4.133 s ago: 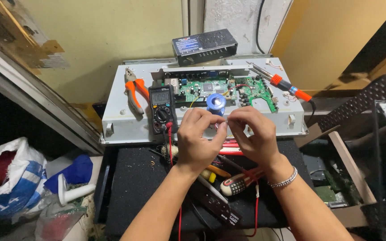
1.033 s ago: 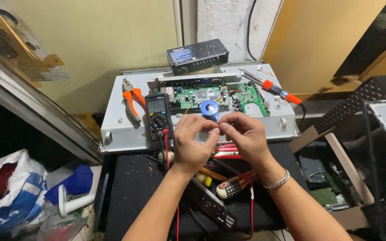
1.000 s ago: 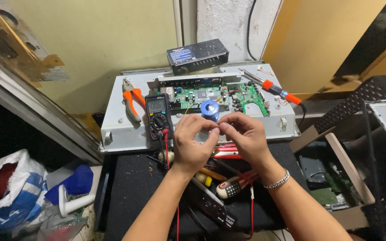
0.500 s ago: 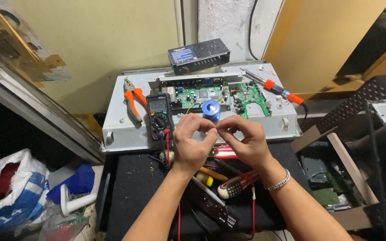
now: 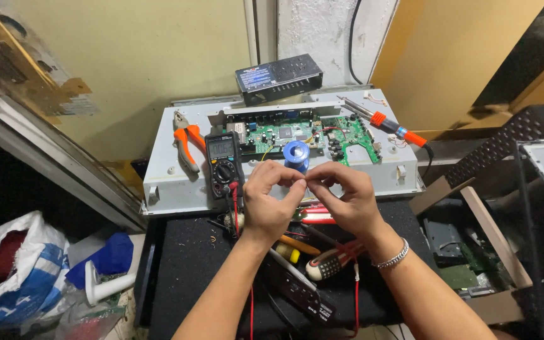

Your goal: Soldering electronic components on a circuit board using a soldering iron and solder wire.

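Head view, centre frame: left hand (image 5: pixel 271 204) and right hand (image 5: pixel 341 200) meet fingertip to fingertip, each grip pinching something too small to identify, just below the blue solder spool (image 5: pixel 296 153). Green circuit board (image 5: pixel 297 133) lies exposed; soldering iron (image 5: pixel 388 126) rests untouched upper right.

Left hand (image 5: pixel 269 201) and right hand (image 5: pixel 341 198) meet fingertips before the solder spool (image 5: pixel 296 153).

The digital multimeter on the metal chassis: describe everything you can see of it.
The digital multimeter is a dark handheld unit with a grey screen above a round selector dial. It lies flat, face up, on the left part of the grey metal chassis, between the orange-handled pliers and the green circuit board. Red test leads leave its lower end, beside the left hand.
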